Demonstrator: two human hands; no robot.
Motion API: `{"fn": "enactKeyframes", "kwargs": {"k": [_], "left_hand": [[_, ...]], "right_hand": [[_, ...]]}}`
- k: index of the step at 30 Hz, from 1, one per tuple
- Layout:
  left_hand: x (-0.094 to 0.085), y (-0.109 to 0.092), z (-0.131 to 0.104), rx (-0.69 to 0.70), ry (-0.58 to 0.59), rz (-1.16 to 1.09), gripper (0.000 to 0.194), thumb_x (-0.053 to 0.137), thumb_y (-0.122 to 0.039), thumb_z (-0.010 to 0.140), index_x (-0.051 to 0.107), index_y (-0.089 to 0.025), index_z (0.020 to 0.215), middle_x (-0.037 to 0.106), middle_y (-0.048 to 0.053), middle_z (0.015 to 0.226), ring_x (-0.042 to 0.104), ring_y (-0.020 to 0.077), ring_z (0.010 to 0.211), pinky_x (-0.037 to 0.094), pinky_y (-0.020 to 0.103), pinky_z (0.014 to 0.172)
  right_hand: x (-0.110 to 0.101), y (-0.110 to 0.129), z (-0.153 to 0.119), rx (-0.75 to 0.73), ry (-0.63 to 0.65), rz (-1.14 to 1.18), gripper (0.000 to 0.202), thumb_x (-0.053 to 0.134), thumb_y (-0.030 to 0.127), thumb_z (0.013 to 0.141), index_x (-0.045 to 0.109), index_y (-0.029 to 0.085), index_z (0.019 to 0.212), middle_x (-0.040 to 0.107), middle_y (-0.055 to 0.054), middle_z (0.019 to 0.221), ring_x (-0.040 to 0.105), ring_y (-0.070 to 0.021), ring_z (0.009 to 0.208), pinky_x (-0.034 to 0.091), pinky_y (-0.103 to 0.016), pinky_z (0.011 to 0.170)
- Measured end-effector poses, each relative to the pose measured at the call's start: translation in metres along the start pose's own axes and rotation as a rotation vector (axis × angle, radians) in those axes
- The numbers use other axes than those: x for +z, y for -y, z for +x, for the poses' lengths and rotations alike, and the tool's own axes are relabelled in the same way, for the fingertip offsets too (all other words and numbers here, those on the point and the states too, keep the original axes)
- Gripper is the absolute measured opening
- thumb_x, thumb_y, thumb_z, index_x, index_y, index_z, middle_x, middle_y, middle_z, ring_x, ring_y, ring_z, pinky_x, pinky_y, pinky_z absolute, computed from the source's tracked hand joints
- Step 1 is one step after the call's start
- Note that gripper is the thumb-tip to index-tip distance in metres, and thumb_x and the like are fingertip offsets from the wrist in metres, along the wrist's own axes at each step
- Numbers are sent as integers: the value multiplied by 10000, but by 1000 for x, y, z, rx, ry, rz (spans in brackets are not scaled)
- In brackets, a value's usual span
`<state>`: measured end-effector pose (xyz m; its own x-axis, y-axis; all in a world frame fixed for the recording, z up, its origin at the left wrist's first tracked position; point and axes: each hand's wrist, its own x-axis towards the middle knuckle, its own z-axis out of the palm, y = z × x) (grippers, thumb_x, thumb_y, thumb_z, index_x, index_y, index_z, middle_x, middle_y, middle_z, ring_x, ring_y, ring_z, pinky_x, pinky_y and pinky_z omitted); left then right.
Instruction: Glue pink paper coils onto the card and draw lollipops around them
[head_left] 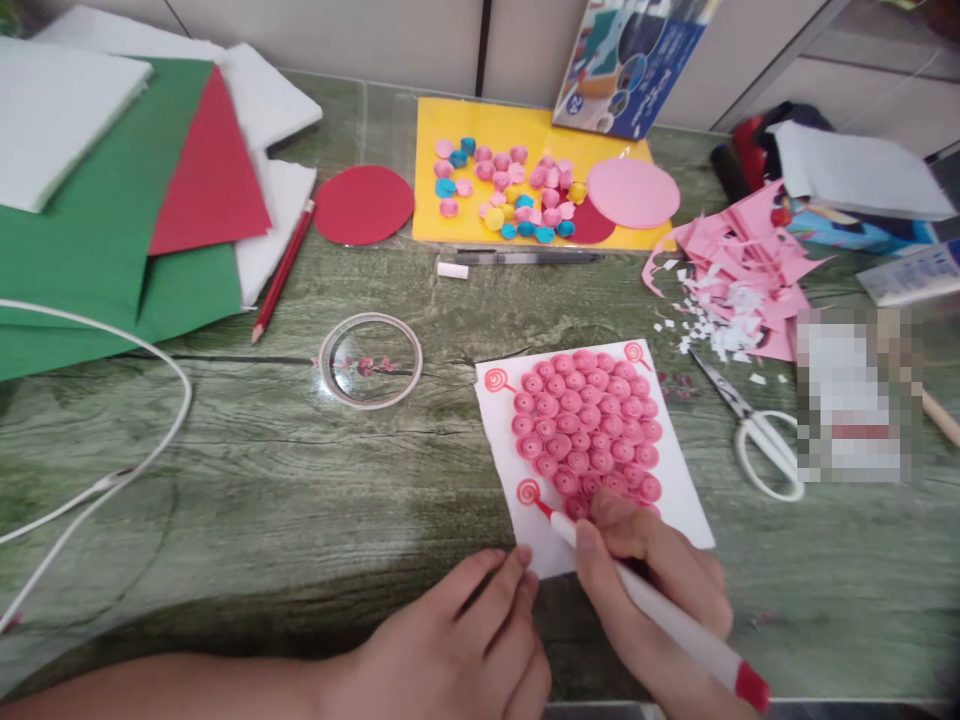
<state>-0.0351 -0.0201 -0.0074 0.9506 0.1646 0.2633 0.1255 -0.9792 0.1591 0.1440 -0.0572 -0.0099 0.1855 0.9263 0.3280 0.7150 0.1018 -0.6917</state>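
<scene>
My right hand (652,570) grips a white marker (679,625) with a red end cap, its fingers closed round the barrel. The red tip touches the white card (694,520) at the tail of a red drawn spiral (528,492). Pink rolled-paper roses (589,415) crowd the card's middle; my right fingers cover some of the lowest ones. Two more red spirals mark its upper corners. My left hand (480,625) rests, fingers stretched out, with fingertips on the card's lower left edge, and holds nothing.
A tape roll (322,365) lies left of the card, scissors (754,425) at its right. Beyond are pink paper scraps (739,255), a yellow sheet (427,225) bearing small coloured paper rolls, and a red pencil (283,270). A white cable (184,385) loops at far left.
</scene>
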Motion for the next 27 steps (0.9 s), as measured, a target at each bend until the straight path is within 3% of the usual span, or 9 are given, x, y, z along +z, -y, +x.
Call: {"fn": "enactKeyframes", "kwargs": {"k": [5, 10, 27], "left_hand": [[0, 0, -2, 14, -7, -5, 227, 395, -182, 899, 619, -154, 881, 699, 47, 988, 622, 247, 1006, 405, 389, 907], [2, -1, -2, 9, -15, -6, 207, 415, -190, 894, 619, -152, 883, 698, 47, 993, 622, 248, 1005, 401, 389, 907], [1, -4, -3, -6, 11, -18, 185, 456, -223, 881, 626, -150, 892, 691, 64, 1011, 603, 248, 1025, 384, 399, 930]], "right_hand": [[-2, -1, -1, 84, 14, 160, 253, 570, 43, 746, 416, 195, 615, 422, 68, 515, 395, -54, 420, 343, -204, 421], [-3, -1, 1, -5, 10, 113, 250, 581, 20, 726, 437, 193, 617, 443, 66, 510, 446, -65, 444, 352, -205, 434], [-2, 1, 2, -20, 2, 10, 228, 591, 44, 740, 467, 199, 627, 509, 49, 529, 508, -81, 444, 362, -206, 397]]}}
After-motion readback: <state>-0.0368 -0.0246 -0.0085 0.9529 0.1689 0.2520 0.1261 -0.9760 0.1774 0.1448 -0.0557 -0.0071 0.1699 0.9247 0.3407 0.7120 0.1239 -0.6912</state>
